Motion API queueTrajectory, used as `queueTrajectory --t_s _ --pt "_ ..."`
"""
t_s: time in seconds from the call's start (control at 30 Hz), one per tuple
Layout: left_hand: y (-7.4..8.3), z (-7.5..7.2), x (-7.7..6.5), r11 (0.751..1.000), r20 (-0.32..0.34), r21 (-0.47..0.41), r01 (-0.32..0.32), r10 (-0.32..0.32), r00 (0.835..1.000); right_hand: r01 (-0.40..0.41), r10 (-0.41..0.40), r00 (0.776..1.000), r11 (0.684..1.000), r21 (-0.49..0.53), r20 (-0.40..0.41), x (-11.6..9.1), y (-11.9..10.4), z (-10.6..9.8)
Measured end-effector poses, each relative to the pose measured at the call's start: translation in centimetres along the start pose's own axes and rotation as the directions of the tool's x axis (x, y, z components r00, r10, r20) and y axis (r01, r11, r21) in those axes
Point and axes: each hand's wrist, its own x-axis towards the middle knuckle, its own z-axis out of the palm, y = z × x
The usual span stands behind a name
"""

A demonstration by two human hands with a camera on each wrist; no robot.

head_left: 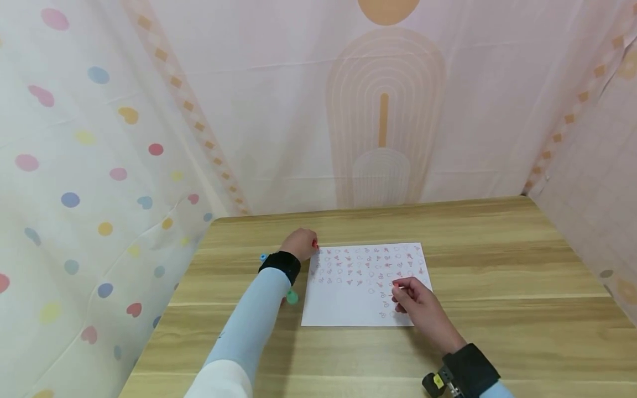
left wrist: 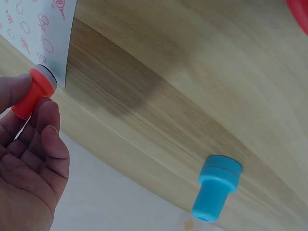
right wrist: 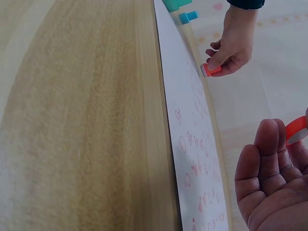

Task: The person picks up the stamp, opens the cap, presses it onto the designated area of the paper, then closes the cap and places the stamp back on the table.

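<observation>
My left hand (head_left: 300,244) is at the paper's far left corner. Its thumb and fingers pinch an orange-red stamp (left wrist: 36,94) by the handle, the grey stamping end tilted toward the sheet. Rows of small red stamped pictures cover much of the white paper (head_left: 343,307), mostly its far part and right side. Above the paper's near right part, my right hand (head_left: 420,307) pinches a short, round orange-red piece (right wrist: 296,130), shaped like a stamp cap with a pale inside. Most of that piece is cut off in the right wrist view.
A blue stamp (left wrist: 217,187) stands on the wooden table (head_left: 497,265), left of my left wrist. Nearer, a green stamp (head_left: 292,297) sits beside my left forearm, with a red thing (left wrist: 301,14) close by, partly hidden. Printed curtains (head_left: 278,110) hang behind and beside the table.
</observation>
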Motion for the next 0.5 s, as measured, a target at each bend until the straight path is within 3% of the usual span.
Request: queueTrajectory --t_s 0.2,0.5 --pt "0.04 0.22 -0.14 1.000 0.011 0.007 0.005 -0.005 1.000 -0.008 0.008 1.000 1.000 0.000 0.004 -0.11 0.15 0.13" --pt "0.26 -0.68 -0.95 0.999 0.007 0.006 0.037 -0.037 0.999 -0.002 0.002 1.000 1.000 -0.011 0.011 -0.25 0.11 0.11"
